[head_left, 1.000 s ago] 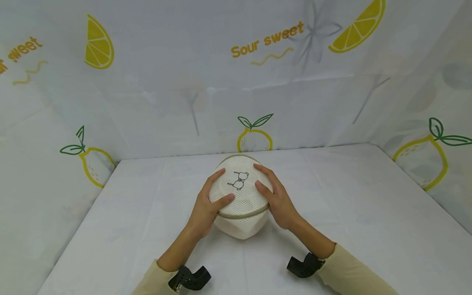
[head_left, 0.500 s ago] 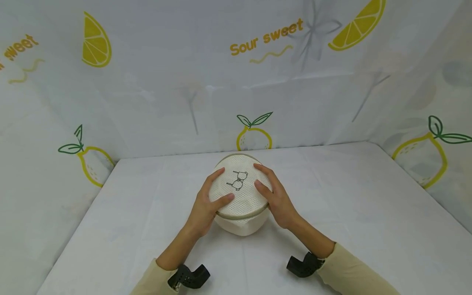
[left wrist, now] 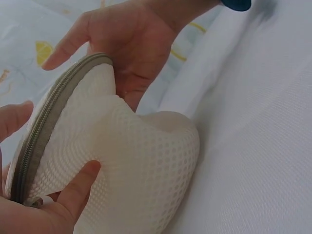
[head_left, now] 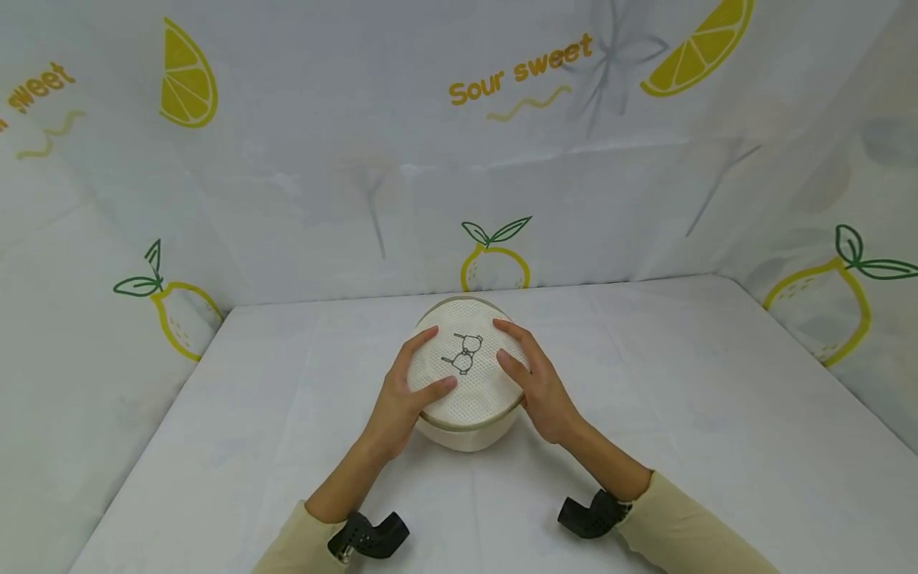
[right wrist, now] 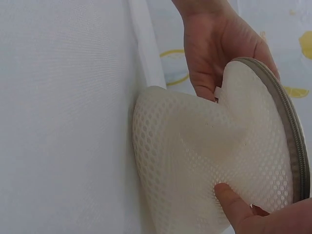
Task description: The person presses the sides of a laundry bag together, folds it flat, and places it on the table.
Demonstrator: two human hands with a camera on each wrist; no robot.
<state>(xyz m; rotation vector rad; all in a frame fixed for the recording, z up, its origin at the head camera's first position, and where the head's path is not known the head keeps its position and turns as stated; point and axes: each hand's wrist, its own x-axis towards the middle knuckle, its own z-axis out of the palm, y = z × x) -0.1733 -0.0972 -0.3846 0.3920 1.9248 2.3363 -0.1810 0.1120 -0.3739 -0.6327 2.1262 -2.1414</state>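
Both hands (head_left: pixel 398 402) (head_left: pixel 547 399) grip the white mesh bag (head_left: pixel 468 399) from opposite sides, thumbs (head_left: pixel 439 389) resting on its round top (head_left: pixel 459 319)

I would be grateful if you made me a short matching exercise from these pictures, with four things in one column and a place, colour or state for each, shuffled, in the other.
Things:
1. Mesh bag
2. Zipper
3. Line drawing
4. Left hand

Descriptions:
A. Black, on the round top
B. Cream-white and netted
C. Gripping at the person's left side
D. Olive-brown, edging the round top

Pairs: 1-B, 2-D, 3-A, 4-C
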